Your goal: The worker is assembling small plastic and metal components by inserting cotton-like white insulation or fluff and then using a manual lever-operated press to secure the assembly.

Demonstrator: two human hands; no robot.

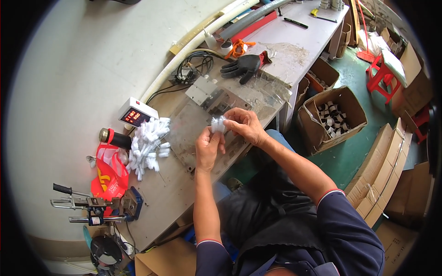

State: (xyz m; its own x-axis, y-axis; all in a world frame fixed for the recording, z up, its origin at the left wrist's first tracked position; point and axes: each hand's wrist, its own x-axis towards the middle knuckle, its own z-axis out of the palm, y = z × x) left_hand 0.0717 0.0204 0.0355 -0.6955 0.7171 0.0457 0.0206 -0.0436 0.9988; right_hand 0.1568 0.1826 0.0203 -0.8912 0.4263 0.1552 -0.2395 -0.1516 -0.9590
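Left hand (209,148) and right hand (245,125) raised over the bench (184,193), fingertips of both pinched on one small white part (218,124) held between them, above the grey plate (193,126). Pile of like white parts (148,146) left of the hands, near a white meter (137,113) and red bag (108,172). Black glove (243,66) farther back. Open box (332,117) of parts on the floor at right
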